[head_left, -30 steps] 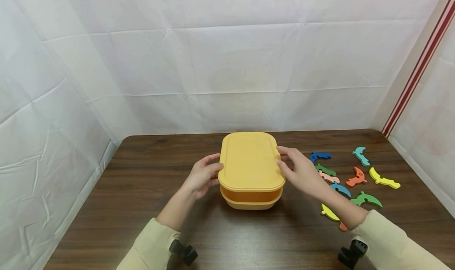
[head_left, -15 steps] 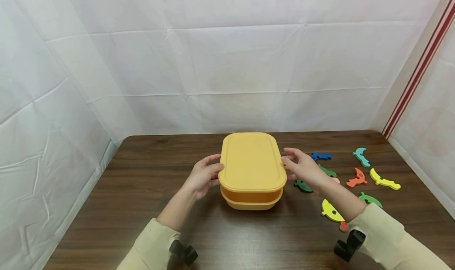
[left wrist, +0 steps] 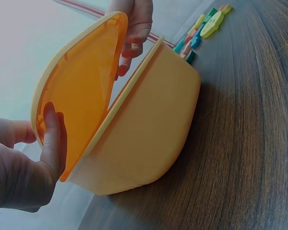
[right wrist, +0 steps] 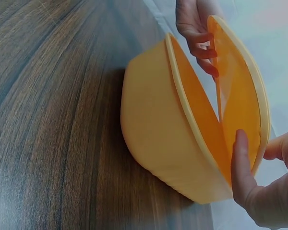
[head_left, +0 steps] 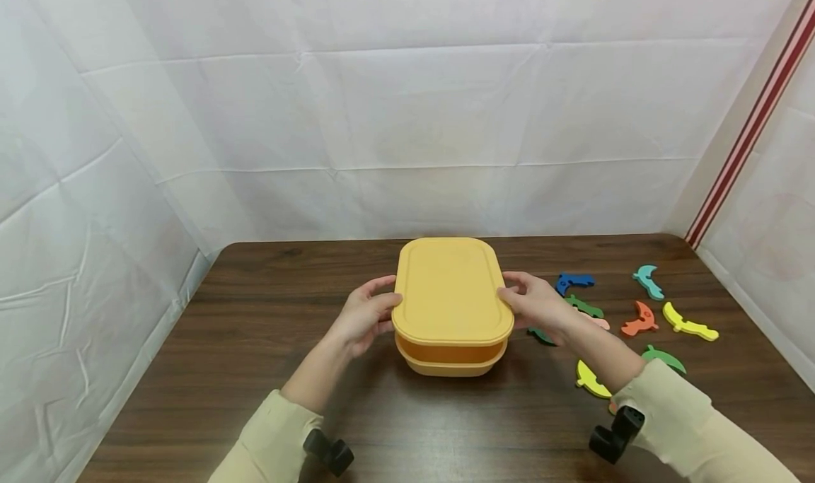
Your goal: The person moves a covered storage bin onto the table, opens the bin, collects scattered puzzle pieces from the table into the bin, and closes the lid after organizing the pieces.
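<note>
A yellow plastic lid (head_left: 451, 288) tilts over a matching yellow box (head_left: 451, 368), its near edge raised above the rim and its far edge low at the back. My left hand (head_left: 364, 317) pinches the lid's left edge, thumb on top and fingers beneath. On the opposite side my right hand (head_left: 540, 303) grips the right edge the same way. Both wrist views show the gap between the lid (left wrist: 86, 81) and the box (right wrist: 158, 110), widest at the near side. The inside of the box is mostly hidden by the lid.
Several colourful flat toy pieces lie on the dark wooden table (head_left: 267, 370) at the right, among them a yellow one (head_left: 690, 322), an orange one (head_left: 640, 320) and a light blue one (head_left: 648, 282). A white cloth wall (head_left: 407, 115) stands behind the table.
My right hand came off the lid's right edge briefly, then took hold of it again with the thumb on top. The left hand and the box have barely moved.
</note>
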Available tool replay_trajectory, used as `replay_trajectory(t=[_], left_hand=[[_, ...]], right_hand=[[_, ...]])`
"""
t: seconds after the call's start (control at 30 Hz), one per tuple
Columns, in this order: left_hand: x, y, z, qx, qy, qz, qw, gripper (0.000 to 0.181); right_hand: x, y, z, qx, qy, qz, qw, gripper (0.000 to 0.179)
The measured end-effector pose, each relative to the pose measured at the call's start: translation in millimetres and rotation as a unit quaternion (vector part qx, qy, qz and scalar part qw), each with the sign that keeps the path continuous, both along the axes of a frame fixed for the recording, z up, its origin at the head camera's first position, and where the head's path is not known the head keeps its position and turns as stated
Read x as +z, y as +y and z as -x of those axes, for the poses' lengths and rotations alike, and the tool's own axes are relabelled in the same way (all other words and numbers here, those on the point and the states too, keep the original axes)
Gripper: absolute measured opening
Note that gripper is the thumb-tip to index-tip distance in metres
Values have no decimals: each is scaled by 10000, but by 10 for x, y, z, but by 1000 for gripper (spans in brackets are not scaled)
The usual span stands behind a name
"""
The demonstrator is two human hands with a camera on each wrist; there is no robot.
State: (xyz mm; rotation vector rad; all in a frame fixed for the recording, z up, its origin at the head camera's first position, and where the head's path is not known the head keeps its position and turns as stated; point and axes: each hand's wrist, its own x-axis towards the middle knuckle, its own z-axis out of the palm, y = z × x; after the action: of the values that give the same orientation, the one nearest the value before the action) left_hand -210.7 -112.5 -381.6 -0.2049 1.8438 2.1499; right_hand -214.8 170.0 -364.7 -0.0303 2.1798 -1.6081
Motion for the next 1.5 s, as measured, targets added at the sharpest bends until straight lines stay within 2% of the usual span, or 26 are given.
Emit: replay_trajectory(t=[0.27, 0.8, 1.0, 1.27, 1.5], left_hand=[[-31, -7, 14, -23, 131, 246, 9996, 52], [32, -27, 3, -157, 367, 671, 9969, 50], [44, -80, 11, -196, 444, 798, 9956, 50], [74, -168, 8, -212, 627, 954, 9932, 52], [82, -259, 18, -139, 679, 1028, 9923, 51]], right_hand=[[-47, -29, 10, -146, 111, -59, 9998, 58], [-48, -74, 21, -326, 269, -180, 9989, 56], [-71, -124, 30, -289, 424, -349, 9981, 54], [-16, -197, 21, -134, 631, -435, 9970, 55], [-48, -311, 75, -88, 903, -655, 9937, 55]])
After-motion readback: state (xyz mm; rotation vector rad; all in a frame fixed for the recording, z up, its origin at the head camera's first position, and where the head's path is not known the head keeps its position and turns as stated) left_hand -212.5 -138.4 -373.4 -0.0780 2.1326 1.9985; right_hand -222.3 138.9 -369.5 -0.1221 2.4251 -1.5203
